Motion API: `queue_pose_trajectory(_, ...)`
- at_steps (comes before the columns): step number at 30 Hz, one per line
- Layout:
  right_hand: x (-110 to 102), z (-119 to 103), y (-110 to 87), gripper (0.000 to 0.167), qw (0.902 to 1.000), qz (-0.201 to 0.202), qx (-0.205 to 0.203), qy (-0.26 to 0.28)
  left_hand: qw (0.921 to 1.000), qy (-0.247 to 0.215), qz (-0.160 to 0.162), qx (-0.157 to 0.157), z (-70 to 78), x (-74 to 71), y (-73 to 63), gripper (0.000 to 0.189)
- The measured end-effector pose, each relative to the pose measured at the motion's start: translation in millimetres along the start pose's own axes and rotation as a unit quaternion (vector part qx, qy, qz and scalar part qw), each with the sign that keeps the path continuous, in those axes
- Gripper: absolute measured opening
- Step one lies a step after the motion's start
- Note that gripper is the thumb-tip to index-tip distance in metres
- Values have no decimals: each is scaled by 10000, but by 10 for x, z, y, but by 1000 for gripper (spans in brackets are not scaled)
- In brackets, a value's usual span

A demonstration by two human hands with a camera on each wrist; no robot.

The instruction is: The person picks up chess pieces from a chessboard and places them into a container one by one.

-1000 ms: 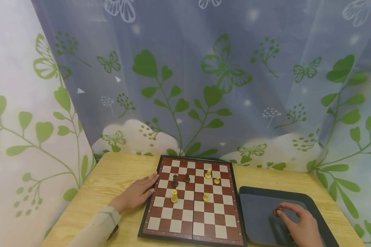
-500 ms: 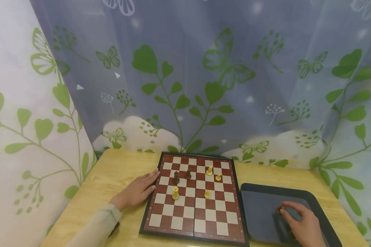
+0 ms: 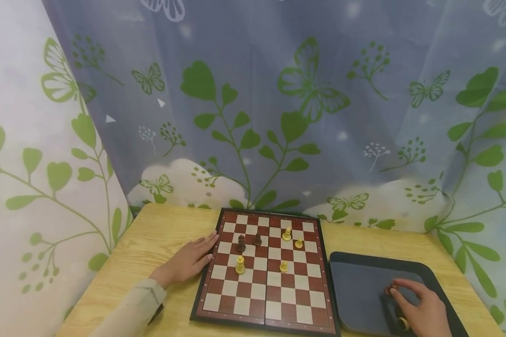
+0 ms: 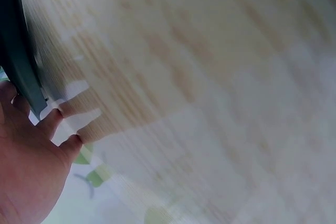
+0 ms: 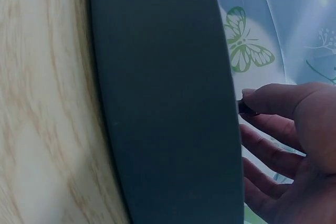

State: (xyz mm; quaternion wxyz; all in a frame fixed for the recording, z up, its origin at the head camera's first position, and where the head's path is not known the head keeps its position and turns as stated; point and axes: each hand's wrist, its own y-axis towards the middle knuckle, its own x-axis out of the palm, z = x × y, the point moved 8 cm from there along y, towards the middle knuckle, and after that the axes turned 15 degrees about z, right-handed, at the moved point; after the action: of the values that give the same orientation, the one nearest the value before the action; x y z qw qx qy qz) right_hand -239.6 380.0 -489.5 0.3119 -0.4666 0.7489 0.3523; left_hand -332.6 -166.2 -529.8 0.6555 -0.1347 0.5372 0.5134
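My right hand (image 3: pixel 423 306) pinches a dark brown chess piece (image 3: pixel 391 288) between thumb and fingertips, over the dark tray (image 3: pixel 362 276). In the right wrist view, only a bit of that chess piece (image 5: pixel 245 108) shows, and the tray's outer wall (image 5: pixel 168 98) hides the tray's inside. My left hand (image 3: pixel 185 262) lies with fingers stretched out, fingertips at the left edge of the chessboard (image 3: pixel 253 299). Two dark pieces stand on the board: a taller one (image 3: pixel 241 244) and a shorter one (image 3: pixel 257 239). Several gold pieces stand there too, among them a tall one (image 3: pixel 240 265).
A gold chess piece (image 3: pixel 403 324) lies in the tray, partly covered by my right hand. Board and tray sit side by side on a wooden table (image 3: pixel 152 224). Behind the table hangs a patterned curtain (image 3: pixel 253 117).
My right hand has shifted a little to the right over the tray with the dark piece. The gold piece in the tray has come into view. My left hand stays put.
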Motion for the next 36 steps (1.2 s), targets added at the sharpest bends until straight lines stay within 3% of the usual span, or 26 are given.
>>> queue_pose_trajectory(6, -24, 30, 16, 44, 10000, 55, 11, -49, 9999, 11, 107, 84, 30, -18, -15, 55)
queue_pose_trajectory(15, -158, -194, -38, 38, 9978, 449, -475, 105, 9999, -29, 108, 50, -8, -12, -27, 56)
queue_pose_trajectory(22, -181, -314, -66, 35, 9961, 484, -691, 255, 9998, -96, 148, 72, 18, -27, -21, 55)
queue_pose_trajectory(28, -109, -459, -108, 32, 9942, 464, -874, 430, 10000, -50, 58, 6, 10, -30, -27, 56)
queue_pose_trajectory(36, 130, -715, -165, 28, 9906, 253, -1141, 708, 9998, -73, 164, 124, 41, -48, -15, 56)
